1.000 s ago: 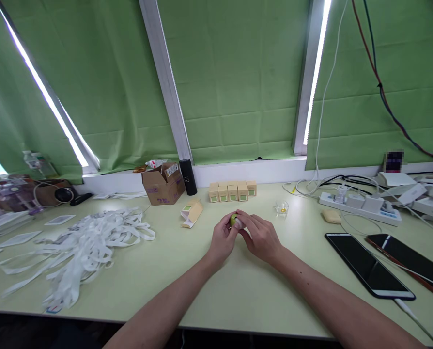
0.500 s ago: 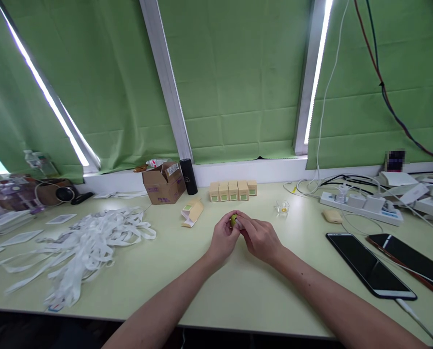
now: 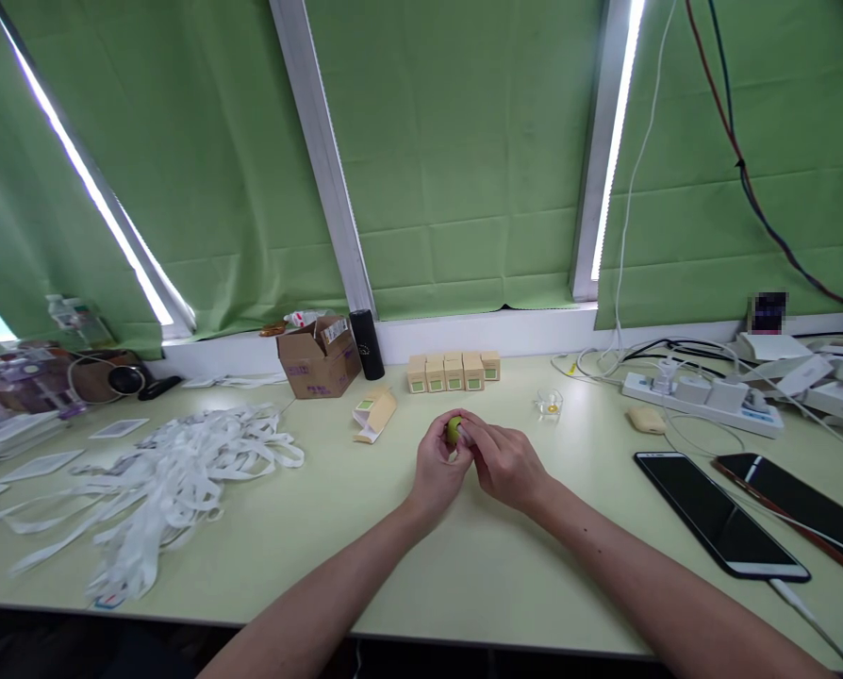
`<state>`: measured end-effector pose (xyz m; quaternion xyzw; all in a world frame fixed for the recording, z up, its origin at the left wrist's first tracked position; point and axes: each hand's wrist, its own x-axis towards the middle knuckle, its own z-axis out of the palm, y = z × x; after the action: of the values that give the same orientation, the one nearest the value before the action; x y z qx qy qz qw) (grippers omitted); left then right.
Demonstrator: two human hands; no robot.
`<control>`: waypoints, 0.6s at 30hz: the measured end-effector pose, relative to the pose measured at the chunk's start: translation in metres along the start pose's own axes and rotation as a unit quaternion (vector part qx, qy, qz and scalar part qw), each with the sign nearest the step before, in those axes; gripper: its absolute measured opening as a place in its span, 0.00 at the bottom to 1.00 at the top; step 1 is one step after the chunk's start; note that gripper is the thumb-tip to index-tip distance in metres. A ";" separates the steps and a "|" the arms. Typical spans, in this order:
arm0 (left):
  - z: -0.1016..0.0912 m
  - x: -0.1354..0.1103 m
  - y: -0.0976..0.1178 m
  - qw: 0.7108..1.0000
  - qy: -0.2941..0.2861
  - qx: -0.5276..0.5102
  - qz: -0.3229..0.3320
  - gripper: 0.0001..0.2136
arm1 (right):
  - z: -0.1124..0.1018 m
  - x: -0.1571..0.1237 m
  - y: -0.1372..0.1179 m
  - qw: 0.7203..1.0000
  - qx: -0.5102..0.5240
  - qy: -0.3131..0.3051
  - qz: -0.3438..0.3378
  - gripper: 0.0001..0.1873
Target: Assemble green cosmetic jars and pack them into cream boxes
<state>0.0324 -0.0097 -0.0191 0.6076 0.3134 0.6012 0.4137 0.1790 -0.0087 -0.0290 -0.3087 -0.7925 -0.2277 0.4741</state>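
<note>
Both my hands meet over the middle of the pale green table (image 3: 322, 528). My left hand (image 3: 437, 467) is closed around a small round yellow-green object (image 3: 454, 430), which I cannot name more exactly. My right hand (image 3: 510, 462) pinches the same object from the right, where a pale part of it shows. Just left of the hands lies an opened small beige box (image 3: 373, 415) on its side. A row of several shut beige boxes with green labels (image 3: 453, 372) stands behind the hands near the sill. A tiny clear dish with something yellow (image 3: 549, 405) sits to the right.
A heap of white ribbon straps (image 3: 159, 481) covers the left of the table. A brown cardboard box (image 3: 317, 356) and a black cylinder (image 3: 366, 344) stand at the back. Right: a power strip (image 3: 701, 401) with chargers and cables, and two dark phones (image 3: 722, 514).
My hands stay in place and shift slightly around the small yellow-green object; a bit more of its green side shows now. Nothing else has moved.
</note>
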 end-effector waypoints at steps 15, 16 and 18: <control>-0.008 -0.001 0.000 0.998 -0.053 0.030 -0.033 0.26 | -0.001 -0.002 0.009 0.999 0.033 0.013 0.003 0.25; -0.009 -0.001 0.000 0.997 -0.059 0.040 -0.035 0.29 | -0.001 -0.002 0.009 0.999 0.037 0.007 0.011 0.25; -0.009 -0.002 -0.001 0.996 -0.066 0.055 -0.037 0.32 | 0.000 -0.002 0.007 0.999 0.042 0.000 0.020 0.27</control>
<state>0.0231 -0.0095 -0.0217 0.6562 0.3404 0.5254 0.4213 0.1844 -0.0044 -0.0309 -0.3043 -0.7949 -0.1846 0.4914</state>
